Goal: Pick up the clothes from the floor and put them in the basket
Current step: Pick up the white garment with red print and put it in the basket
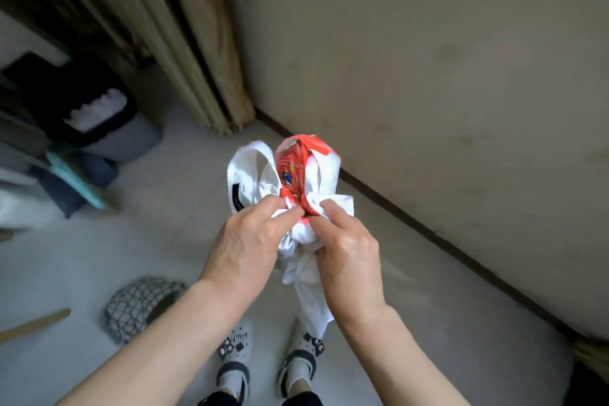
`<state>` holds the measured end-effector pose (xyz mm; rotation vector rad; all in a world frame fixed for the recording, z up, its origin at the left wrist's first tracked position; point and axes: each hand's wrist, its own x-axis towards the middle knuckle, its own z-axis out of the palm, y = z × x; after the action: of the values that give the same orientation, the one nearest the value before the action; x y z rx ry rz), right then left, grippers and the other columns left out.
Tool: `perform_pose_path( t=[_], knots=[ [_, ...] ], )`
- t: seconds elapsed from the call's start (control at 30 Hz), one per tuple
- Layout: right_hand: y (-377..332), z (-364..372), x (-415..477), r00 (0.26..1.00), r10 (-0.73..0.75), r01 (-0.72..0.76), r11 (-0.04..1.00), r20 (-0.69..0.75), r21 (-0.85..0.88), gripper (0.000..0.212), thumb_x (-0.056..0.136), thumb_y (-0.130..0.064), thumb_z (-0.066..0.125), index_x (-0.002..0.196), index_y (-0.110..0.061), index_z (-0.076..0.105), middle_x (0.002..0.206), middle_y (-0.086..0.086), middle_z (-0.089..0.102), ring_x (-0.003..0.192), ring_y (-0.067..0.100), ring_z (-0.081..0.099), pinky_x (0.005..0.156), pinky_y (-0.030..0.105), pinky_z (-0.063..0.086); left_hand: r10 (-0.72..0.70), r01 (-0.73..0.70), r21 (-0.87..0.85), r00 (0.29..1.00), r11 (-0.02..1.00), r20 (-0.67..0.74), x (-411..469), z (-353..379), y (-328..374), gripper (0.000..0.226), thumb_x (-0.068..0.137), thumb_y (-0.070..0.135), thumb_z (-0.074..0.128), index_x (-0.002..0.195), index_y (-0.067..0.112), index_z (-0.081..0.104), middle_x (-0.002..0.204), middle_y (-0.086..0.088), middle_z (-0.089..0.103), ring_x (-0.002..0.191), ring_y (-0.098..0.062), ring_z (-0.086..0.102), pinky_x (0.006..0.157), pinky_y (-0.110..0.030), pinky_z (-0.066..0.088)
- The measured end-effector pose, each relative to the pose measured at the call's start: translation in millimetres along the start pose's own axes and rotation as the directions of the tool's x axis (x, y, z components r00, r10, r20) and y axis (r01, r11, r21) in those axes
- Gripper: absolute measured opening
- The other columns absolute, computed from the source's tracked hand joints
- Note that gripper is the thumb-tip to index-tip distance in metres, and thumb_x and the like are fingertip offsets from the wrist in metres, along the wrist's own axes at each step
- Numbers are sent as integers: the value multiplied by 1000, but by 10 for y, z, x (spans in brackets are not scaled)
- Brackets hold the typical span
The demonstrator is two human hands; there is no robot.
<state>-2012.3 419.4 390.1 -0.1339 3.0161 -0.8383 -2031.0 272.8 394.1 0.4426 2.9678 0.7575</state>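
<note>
A white T-shirt with a red print (296, 171) is bunched up in the air in front of me, above the pale floor. My left hand (250, 241) grips the fabric from the left, fingers curled into the bundle. From the right, my right hand (346, 247) pinches the same bundle, and a white tail of cloth hangs down between my wrists. A grey patterned garment (131, 303) lies on the floor at lower left, partly behind my left forearm. A dark bin-like container (122, 128) with white stuff inside stands at the left; whether it is the basket I cannot tell.
A beige wall with a dark skirting board (428, 234) runs along the right. Curtains (184, 43) hang at top centre. Dark and teal items (75, 181) lie piled at the left. A wooden stick (33, 325) lies at lower left. My feet in white clogs (270, 349) stand below.
</note>
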Motion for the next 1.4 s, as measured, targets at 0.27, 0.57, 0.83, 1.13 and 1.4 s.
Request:
perform_pose_path(
  t=[0.27,0.57,0.83,1.13,1.4],
  knots=[
    [-447,-1379,-733,930,142,-153,988,-338,-4,14,74,-5,53,76,-15,63,79,-2,55,63,18,38,54,31,38,278,-280,-12,957,960,-79,-169,-949,1207,23,74,11,71,95,21,70,88,1,64,65,-22,60,53,-30,47],
    [-758,-2256,-2431,670,452,-552,834,-589,11,10,82,-11,71,88,-19,69,92,-6,63,67,19,51,61,23,34,695,-687,-109,714,718,83,-981,-1248,2608,17,79,17,57,88,20,71,83,-1,64,61,-23,61,50,-34,49],
    [-933,-2707,-4372,326,619,-801,582,-715,138,9,86,-19,57,86,-20,66,91,-4,61,73,20,55,60,25,34,920,-846,-362,345,391,187,-2306,-983,3945,21,70,15,62,88,19,72,79,-5,63,56,-28,62,45,-34,51],
    [-721,-2861,-6604,61,716,-879,369,-696,302,7,85,-19,59,87,-21,66,88,-7,58,78,14,55,63,34,46,941,-814,-529,62,241,332,-4132,-277,5256,28,69,24,62,94,23,72,82,-2,60,62,-28,64,48,-34,50],
    [-86,-3083,-7812,7,755,-902,288,-656,322,8,83,-15,68,90,-19,70,90,-4,61,80,19,57,65,20,32,934,-782,-579,10,230,358,-4970,320,6130,28,71,22,68,99,27,71,86,2,62,68,-22,64,52,-25,43]
  ],
)
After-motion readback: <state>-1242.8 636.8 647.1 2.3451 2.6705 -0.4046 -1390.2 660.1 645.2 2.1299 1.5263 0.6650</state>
